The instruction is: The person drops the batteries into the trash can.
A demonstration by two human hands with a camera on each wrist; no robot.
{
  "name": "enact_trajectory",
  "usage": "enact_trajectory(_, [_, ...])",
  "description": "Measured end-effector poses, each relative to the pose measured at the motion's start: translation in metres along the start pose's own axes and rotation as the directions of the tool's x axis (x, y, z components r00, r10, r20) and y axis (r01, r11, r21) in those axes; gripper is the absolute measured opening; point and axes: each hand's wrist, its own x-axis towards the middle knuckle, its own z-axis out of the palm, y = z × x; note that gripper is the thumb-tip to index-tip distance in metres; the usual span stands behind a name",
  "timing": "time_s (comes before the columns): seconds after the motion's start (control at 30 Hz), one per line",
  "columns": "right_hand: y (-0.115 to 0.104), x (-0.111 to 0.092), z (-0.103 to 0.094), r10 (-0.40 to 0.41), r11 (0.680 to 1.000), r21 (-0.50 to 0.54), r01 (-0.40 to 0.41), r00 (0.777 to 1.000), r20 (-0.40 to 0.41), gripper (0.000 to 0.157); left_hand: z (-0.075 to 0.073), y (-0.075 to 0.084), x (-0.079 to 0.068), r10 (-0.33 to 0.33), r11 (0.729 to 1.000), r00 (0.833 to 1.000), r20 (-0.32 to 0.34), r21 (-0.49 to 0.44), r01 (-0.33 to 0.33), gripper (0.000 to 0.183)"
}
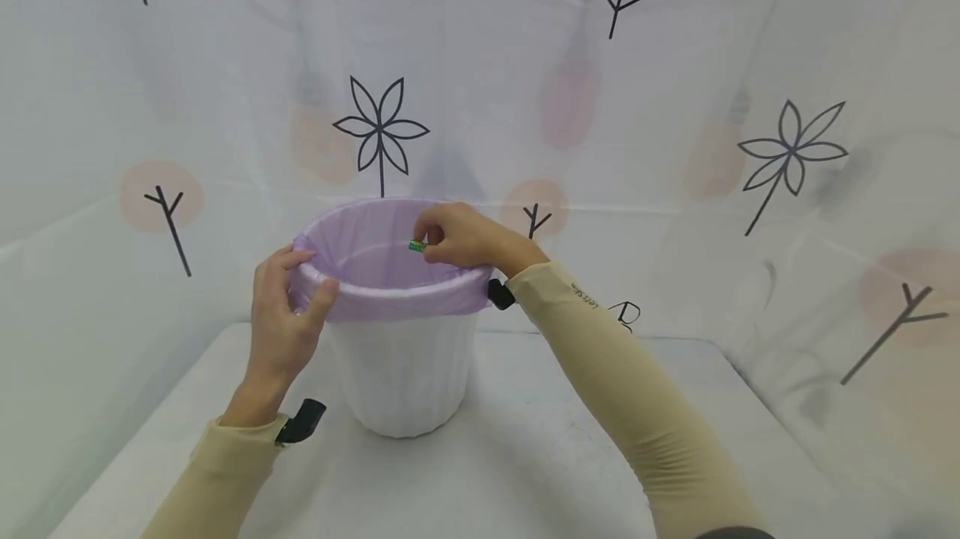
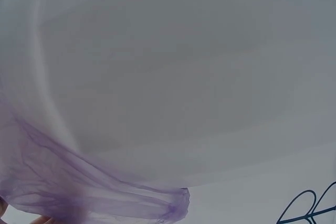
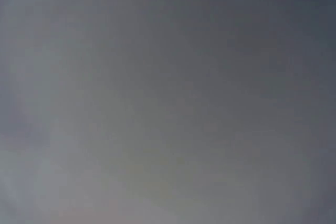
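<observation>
A white trash bin (image 1: 405,372) stands upright on the table, a thin purple bag (image 1: 412,303) lining it and folded over its rim. At the rim's left side my left hand (image 1: 285,322) holds on, its fingers at the edge and its thumb on the folded bag. My right hand (image 1: 465,235) reaches over the right part of the rim and pinches a small shiny green piece (image 1: 417,246) above the bin's opening; its kind is too small to tell. In the left wrist view the bag's loose hem (image 2: 105,203) hangs along the bin's wall (image 2: 157,93). The right wrist view is a grey blur.
The white table (image 1: 555,439) extends around the bin. A white cloth backdrop (image 1: 480,47) with drawn flowers and twigs hangs close behind it and along both sides. Black wrist straps (image 1: 302,421) sit over beige sleeves (image 1: 622,389).
</observation>
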Motion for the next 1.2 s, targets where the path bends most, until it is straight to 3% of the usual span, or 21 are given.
enact_trajectory(0.33, [-0.0008,0.0008,0.0014,0.012,1.0,-0.002,-0.012,1.0,-0.001,0.016,-0.0012,0.0002,0.0013,-0.012,1.0,0.999,0.039,0.023,0.011,0.05])
enact_trajectory(1.0, [0.0,0.0001,0.0016,0.033,0.999,0.014,-0.033,0.999,-0.005,0.021,-0.0014,0.0007,0.0015,-0.024,1.0,0.999,0.042,-0.002,0.024,0.05])
enact_trajectory(1.2, [0.0006,-0.0017,-0.0005,0.038,0.999,0.041,-0.036,0.999,-0.039,0.02,-0.0005,0.0004,0.0025,-0.023,1.0,0.999,0.045,-0.006,0.023,0.05])
